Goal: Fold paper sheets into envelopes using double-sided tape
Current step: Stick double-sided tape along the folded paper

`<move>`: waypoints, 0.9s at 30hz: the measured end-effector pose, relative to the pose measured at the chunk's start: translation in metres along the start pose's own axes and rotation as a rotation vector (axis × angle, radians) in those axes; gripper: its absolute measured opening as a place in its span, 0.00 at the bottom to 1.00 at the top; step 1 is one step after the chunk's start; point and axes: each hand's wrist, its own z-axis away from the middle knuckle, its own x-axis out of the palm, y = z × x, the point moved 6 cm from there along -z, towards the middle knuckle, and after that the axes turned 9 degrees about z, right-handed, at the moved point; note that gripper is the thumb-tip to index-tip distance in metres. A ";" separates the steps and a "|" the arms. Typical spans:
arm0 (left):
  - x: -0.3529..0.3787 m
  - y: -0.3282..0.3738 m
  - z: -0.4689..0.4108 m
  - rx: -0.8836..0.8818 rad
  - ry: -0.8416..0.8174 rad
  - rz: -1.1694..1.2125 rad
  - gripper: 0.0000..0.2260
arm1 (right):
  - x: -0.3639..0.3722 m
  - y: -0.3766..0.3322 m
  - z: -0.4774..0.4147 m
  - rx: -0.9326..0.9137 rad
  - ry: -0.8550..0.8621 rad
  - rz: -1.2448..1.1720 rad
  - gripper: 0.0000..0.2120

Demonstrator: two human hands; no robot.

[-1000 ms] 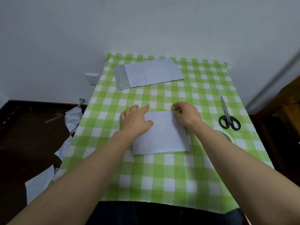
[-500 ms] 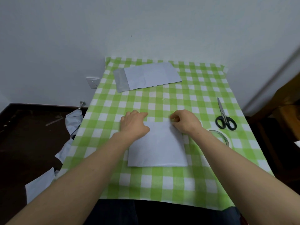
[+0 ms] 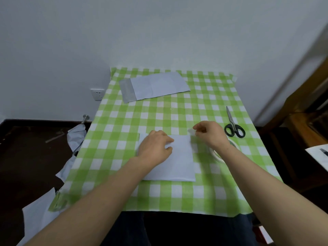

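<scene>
A folded white paper sheet (image 3: 179,160) lies on the green checked tablecloth (image 3: 177,197) in front of me. My left hand (image 3: 154,146) rests flat on the sheet's upper left part and holds it down. Just past the sheet's upper right corner, my right hand (image 3: 210,133) is raised a little and pinches a thin translucent tape liner strip (image 3: 192,139) between thumb and fingertips; the strip hangs along the sheet's right edge. The roll of double-sided tape (image 3: 219,156) lies under my right wrist, mostly hidden.
Black-handled scissors (image 3: 233,126) lie to the right of my right hand. A finished envelope (image 3: 154,87) lies at the table's far side by the wall. Crumpled and loose paper (image 3: 75,137) is on the dark floor at the left.
My right hand has lifted off the sheet's top edge and moved right, drawing the thin strip away. My left hand has stayed pressed on the sheet.
</scene>
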 end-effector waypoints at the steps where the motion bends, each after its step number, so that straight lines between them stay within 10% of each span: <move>1: 0.002 0.002 0.000 -0.004 -0.017 -0.016 0.17 | -0.001 0.003 0.002 0.009 -0.007 0.006 0.12; 27: 0.008 0.002 0.006 -0.078 0.020 -0.052 0.18 | 0.006 -0.009 0.019 0.051 0.054 0.058 0.08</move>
